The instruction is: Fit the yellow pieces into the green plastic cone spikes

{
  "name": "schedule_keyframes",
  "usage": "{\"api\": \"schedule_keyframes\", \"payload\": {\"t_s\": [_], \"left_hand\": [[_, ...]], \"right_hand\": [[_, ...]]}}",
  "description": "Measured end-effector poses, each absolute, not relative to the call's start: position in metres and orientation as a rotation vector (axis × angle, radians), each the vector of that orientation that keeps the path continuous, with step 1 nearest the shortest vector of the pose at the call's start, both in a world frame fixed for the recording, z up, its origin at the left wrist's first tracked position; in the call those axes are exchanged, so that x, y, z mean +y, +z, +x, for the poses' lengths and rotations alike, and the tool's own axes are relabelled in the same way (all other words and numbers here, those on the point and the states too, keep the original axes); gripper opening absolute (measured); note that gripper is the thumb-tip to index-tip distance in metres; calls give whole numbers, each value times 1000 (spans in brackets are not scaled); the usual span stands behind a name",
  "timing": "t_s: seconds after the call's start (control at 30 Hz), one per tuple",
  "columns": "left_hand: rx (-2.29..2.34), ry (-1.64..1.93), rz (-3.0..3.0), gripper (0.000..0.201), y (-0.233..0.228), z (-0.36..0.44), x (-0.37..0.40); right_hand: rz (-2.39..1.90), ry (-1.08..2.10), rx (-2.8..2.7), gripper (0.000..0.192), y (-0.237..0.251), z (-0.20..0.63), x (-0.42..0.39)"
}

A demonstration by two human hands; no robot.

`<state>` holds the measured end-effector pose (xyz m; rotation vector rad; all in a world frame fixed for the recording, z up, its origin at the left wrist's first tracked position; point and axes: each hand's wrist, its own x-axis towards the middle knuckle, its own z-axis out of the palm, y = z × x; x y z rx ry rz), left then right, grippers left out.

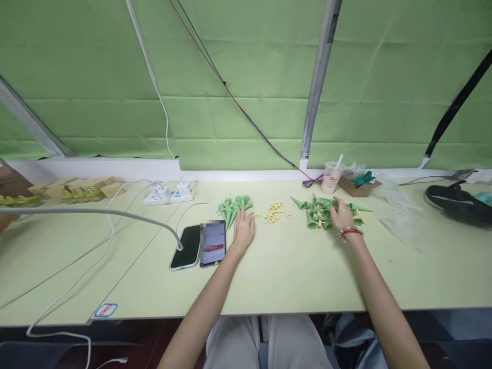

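Left hand (243, 229): fingers a little apart, palm down, fingertips at the right side of a bunch of green cones (229, 214); no grip visible. Right hand (341, 216): fingers reaching over the right-hand heap of green cones (311, 220); whether they are clamped on one, cannot tell. Cones: both lots lie nearer the table's (284, 277) far edge than its near edge; the right-hand heap is looser, with hollow mouths showing and yellow pieces among them. Judged light, fairly stiff plastic, smooth enough to roll or slip; best taken around the wide end, the thin tip seeming the likelier part to bend. Small yellow pieces (273, 212): one loose scatter between the two lots; probably very light, fit for a fingertip pinch. Dark-screened phone (190, 259) and lit phone (213, 248): side by side, left of the left hand, toward the near edge. Lidded cup (329, 180) and small carton (355, 189): along the far edge, beyond the right hand. Clear plastic bag (400, 223): toward the right edge.
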<state>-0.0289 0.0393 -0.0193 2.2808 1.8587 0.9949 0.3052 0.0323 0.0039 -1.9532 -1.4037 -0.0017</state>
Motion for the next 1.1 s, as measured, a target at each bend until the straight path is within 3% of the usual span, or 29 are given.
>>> {"api": "schedule_keyframes", "payload": {"t_s": [0.23,0.33,0.43,0.63,0.87,1.1], "left_hand": [[2000,872,2293,38,-15,-35,46],[2093,917,2284,38,-11,-37,46],[2120,954,2316,36,-11,-39,47],[1967,945,2306,30,-17,-42,50],[1831,1278,1912,34,-11,-44,46],[1648,1581,1739,45,5,-33,41]], "right_hand": [[-1869,-180,-1488,49,13,271,36],[-1620,-268,-1635,36,21,239,33],[-1504,-142,-1940,32,17,204,35],[-1795,60,-2088,43,-10,161,51],[-1591,81,-2205,26,-14,153,60],[-1574,5,-2168,31,-18,150,60]]}}
